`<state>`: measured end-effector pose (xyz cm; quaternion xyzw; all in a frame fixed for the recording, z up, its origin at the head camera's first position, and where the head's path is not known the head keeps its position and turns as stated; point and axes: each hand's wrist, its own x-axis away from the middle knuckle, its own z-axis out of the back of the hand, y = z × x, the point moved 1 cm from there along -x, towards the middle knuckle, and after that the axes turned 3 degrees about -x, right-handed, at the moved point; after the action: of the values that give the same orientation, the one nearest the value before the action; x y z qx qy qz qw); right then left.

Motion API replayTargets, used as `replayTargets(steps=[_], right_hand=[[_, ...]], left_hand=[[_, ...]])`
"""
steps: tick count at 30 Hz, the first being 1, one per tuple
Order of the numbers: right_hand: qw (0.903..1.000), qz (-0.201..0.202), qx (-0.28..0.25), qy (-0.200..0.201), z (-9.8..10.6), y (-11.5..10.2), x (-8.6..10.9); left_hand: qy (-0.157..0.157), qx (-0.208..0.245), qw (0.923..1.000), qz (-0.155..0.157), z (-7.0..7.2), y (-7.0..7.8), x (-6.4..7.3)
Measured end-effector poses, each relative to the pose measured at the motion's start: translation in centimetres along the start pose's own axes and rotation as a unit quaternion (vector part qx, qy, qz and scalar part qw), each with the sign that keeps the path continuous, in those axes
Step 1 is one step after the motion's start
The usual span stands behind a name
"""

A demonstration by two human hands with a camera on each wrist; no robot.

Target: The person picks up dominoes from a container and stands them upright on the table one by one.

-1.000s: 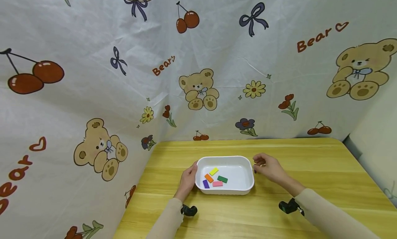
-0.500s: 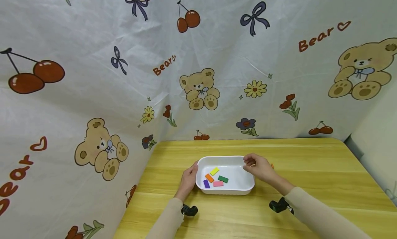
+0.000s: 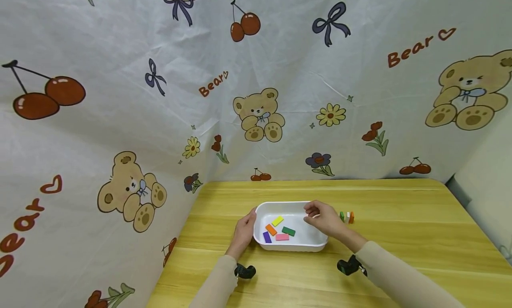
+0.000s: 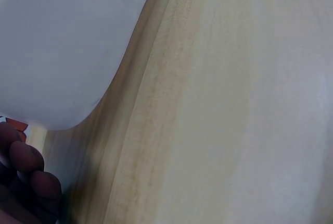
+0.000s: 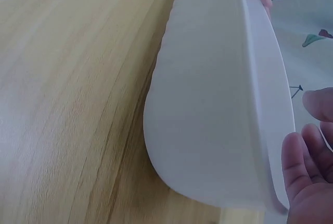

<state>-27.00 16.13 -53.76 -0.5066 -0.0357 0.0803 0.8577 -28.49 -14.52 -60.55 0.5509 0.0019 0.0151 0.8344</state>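
Observation:
A white rectangular tray (image 3: 292,249) rests on the wooden table, with several small domino-like blocks lying flat in its left half. They are a yellow block (image 3: 278,220), an orange block (image 3: 271,230), a green block (image 3: 289,231), a pink block (image 3: 282,237) and a purple block (image 3: 267,237). My left hand (image 3: 242,231) grips the tray's left end, thumb by the rim. Over the tray's right end hovers my right hand (image 3: 325,218), fingers bent and thumb near the index finger. I cannot tell whether something sits between its fingertips.
Right of the tray, partly behind the right hand, stand a green block (image 3: 342,216), a white block (image 3: 348,217) and an orange block (image 3: 351,217). A bear-print cloth (image 3: 272,161) hangs behind and left of the table (image 3: 400,237).
My right hand has moved left from beside the tray to over its right end, uncovering the standing blocks. A dark bit seen at its fingertips is no longer visible. The left hand stays put.

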Motion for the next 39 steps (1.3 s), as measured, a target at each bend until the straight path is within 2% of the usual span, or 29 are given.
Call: replayTargets(steps=[7,14,23,30,39], right_hand=[[0.9998,0.002,0.01,-0.02,-1.4,-0.1,-0.8],[0.9988,0.041,0.008,-0.024,-2.4,0.0,-1.3],[0.9994,0.024,0.004,-0.023,-3.8,0.1,-1.7],[0.9996,-0.005,0.006,-0.027,-4.7,0.5,-2.3],[0.9987,-0.007,0.006,-0.05,-5.7,0.5,-2.6]], left_hand=[[-0.007,0.0,1.0,0.001,0.1,-0.2,-0.2],[-0.005,0.004,1.0,0.0,0.1,-0.1,-0.1],[-0.001,0.006,1.0,-0.003,0.0,-0.2,-0.1],[0.01,-0.005,0.9999,-0.002,-0.1,-0.1,-0.1],[0.001,0.006,1.0,-0.001,0.0,-0.4,-0.4]])
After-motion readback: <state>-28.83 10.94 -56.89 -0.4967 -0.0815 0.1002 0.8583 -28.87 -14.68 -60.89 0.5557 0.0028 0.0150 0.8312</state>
